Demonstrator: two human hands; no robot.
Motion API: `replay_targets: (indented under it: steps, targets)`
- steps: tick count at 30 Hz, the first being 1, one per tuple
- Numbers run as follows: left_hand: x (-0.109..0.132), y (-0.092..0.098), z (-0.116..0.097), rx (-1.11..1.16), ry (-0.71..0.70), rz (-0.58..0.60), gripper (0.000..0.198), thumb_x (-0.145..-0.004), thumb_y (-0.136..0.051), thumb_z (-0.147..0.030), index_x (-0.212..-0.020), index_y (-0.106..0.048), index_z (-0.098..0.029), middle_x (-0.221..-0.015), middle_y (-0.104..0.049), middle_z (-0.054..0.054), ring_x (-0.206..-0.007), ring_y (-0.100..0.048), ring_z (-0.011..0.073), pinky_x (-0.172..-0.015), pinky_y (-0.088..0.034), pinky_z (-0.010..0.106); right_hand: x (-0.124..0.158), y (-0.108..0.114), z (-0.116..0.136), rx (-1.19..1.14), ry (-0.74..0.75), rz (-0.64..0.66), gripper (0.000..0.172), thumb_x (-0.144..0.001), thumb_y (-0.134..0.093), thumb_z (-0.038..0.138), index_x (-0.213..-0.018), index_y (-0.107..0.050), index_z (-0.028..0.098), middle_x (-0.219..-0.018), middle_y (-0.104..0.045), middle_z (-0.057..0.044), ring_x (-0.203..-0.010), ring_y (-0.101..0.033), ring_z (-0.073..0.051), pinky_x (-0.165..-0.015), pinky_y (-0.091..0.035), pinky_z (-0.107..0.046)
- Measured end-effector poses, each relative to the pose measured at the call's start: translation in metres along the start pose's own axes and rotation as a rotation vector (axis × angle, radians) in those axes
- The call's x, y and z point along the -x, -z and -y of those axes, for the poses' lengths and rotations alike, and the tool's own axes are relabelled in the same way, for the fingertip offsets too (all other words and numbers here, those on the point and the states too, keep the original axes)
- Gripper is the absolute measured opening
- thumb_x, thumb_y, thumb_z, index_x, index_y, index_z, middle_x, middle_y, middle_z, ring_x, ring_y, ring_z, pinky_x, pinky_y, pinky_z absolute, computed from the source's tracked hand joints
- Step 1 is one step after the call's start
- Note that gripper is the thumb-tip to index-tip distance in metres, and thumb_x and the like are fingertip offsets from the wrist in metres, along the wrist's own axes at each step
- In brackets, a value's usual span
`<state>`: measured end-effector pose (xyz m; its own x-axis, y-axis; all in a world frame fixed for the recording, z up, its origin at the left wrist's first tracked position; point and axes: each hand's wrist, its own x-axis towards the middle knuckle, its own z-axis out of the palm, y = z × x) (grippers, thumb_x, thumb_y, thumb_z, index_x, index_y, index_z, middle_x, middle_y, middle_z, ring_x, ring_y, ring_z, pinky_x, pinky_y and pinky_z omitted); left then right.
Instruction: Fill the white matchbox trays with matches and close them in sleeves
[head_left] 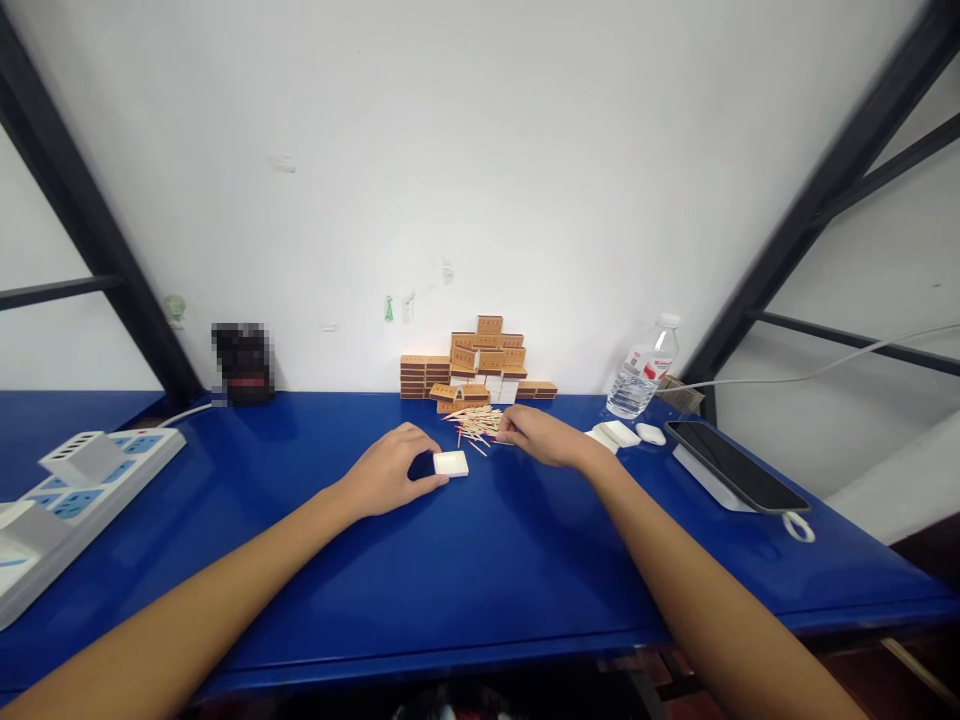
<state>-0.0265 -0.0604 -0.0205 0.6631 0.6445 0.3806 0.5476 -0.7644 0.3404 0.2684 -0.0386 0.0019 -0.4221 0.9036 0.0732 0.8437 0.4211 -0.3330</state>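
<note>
My left hand [390, 468] rests on the blue table [480, 560], thumb and fingers closed around a small white matchbox tray [451, 463]. My right hand [541, 436] lies just right of a loose heap of matchsticks [475, 423], its fingertips pinched at the heap's edge; whether a match is between them is too small to tell. Behind the heap stands a pile of several brown matchboxes [480, 368] against the white wall.
A white power strip [71, 490] sits at the left edge, a dark object [241, 365] by the wall. At the right are a water bottle [642, 382], white trays [613, 435], a small white oval thing [650, 433] and a phone [733, 466] on a white block.
</note>
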Motion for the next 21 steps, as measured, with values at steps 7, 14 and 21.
replay_targets:
  steps: [7, 14, 21]
  targets:
    - [0.0, -0.002, -0.005, -0.015, 0.033, 0.009, 0.025, -0.09, -0.073, -0.039, -0.109, -0.069, -0.022, -0.103, -0.072, 0.005, -0.1, -0.064, 0.0255, -0.086, -0.052, 0.039, 0.01, -0.011, 0.048, 0.032, 0.156, -0.012, 0.007, -0.101, -0.059, 0.021, -0.097, -0.063, 0.016, -0.104, -0.067, -0.011, -0.09, -0.061, -0.021, -0.079, -0.044, -0.03]
    - [0.0, -0.002, -0.008, -0.035, 0.013, 0.026, 0.025, -0.089, -0.074, -0.038, -0.107, -0.069, -0.022, -0.1, -0.071, 0.005, -0.099, -0.063, 0.0257, -0.084, -0.051, 0.038, 0.012, -0.024, 0.074, 0.292, 0.284, -0.049, 0.005, -0.1, -0.061, 0.018, -0.098, -0.064, 0.015, -0.106, -0.063, -0.014, -0.103, -0.058, -0.027, -0.09, -0.047, -0.037]
    - [0.0, -0.002, -0.004, -0.031, 0.01, 0.018, 0.025, -0.09, -0.073, -0.041, -0.108, -0.07, -0.022, -0.099, -0.071, 0.005, -0.096, -0.064, 0.0248, -0.082, -0.051, 0.037, 0.012, -0.011, 0.056, -0.005, 0.254, -0.002, 0.009, -0.098, -0.066, 0.02, -0.106, -0.063, 0.018, -0.107, -0.064, -0.008, -0.097, -0.059, -0.02, -0.082, -0.044, -0.029]
